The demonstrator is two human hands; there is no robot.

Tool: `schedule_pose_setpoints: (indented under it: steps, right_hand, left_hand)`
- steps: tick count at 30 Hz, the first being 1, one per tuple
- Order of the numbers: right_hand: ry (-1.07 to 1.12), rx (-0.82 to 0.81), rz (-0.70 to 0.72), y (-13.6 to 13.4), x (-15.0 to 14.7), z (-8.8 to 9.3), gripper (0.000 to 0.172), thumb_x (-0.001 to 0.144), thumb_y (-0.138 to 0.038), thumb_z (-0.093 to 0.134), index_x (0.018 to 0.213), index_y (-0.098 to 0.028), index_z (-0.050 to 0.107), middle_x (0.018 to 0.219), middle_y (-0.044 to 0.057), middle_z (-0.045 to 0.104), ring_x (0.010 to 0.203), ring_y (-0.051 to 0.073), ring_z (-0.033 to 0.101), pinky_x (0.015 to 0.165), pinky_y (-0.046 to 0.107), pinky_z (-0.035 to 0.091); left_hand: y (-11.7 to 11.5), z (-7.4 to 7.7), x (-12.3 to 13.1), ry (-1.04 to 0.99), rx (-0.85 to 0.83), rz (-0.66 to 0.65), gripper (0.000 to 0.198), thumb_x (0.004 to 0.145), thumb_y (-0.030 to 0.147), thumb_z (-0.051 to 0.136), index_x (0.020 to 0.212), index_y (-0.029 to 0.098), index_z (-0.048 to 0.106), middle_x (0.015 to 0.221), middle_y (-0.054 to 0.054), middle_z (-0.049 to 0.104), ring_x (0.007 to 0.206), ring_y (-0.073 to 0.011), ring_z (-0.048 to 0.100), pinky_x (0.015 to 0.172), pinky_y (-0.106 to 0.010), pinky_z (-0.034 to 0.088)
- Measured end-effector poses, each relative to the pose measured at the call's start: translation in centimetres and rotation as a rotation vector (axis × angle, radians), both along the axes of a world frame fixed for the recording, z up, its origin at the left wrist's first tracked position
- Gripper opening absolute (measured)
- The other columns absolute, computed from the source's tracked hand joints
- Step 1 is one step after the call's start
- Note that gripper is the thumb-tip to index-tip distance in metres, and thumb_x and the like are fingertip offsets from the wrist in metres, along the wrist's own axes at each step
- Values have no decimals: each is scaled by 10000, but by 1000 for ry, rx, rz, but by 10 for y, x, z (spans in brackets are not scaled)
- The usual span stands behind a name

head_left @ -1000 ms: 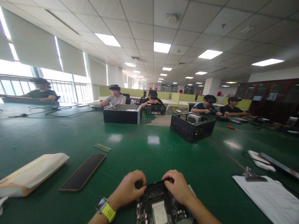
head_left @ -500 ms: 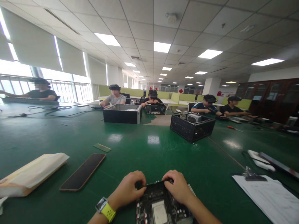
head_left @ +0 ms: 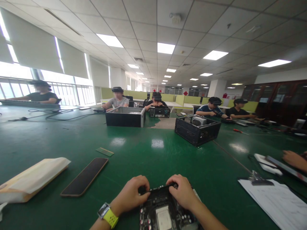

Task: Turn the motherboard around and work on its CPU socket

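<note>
A dark motherboard (head_left: pixel 153 213) lies on the green table close in front of me, its near part cut off by the frame. A pale square processor (head_left: pixel 164 218) sits in its middle. My left hand (head_left: pixel 134 193) is closed at the far left corner, thumb and fingers pinching the board's dark far edge. At the far right, my right hand (head_left: pixel 183 193) also grips that edge with bent fingers. Whether a separate dark strip is pinched there, I cannot make out. A green memory stick (head_left: pixel 105 151) lies apart, beyond the left hand.
A phone (head_left: pixel 85 177) and a paper-wrapped package (head_left: pixel 33 180) lie to the left. To the right is a clipboard (head_left: pixel 275 198), with another person's hand (head_left: pixel 294 159) beyond it. Open computer cases (head_left: pixel 198 131) stand farther off; several people sit across the table.
Another person's hand has come into view at the right edge. My two hands and the motherboard stay practically where they were.
</note>
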State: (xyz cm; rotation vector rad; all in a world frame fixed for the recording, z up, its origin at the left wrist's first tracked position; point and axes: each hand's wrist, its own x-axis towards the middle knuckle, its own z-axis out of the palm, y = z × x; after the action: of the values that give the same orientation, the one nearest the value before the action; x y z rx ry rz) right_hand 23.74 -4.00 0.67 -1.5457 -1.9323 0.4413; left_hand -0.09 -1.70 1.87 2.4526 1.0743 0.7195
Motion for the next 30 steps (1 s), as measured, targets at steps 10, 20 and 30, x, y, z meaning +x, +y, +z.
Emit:
schedule_pose_setpoints:
  steps: [10,20,30]
  right_hand:
    - [16,7,7,2,1,-3,223,669,-187,485,764,-253,676,821,-22,676,838,169,554,805,270,352]
    - [8,2,4,0,0,-1,222,677,-186,472,754,-247,671,809,-15,667,838,169,552,804,275,351]
    - [30,34,3,1,0,-2,203,679,-189,480,730,-246,668,801,-14,670,826,169,553,788,270,355]
  left_hand:
    - [1,-2,-1,6,-11,-4,43,718,166,572,736,185,607,775,5,617,763,-145,550,740,-246,413]
    - [1,0,-1,6,-6,-3,28,716,168,577,725,185,597,776,4,614,770,-149,548,736,-249,414]
    - [3,-3,-2,0,0,-7,20,729,176,573,719,183,590,774,0,619,764,-151,552,737,-252,415]
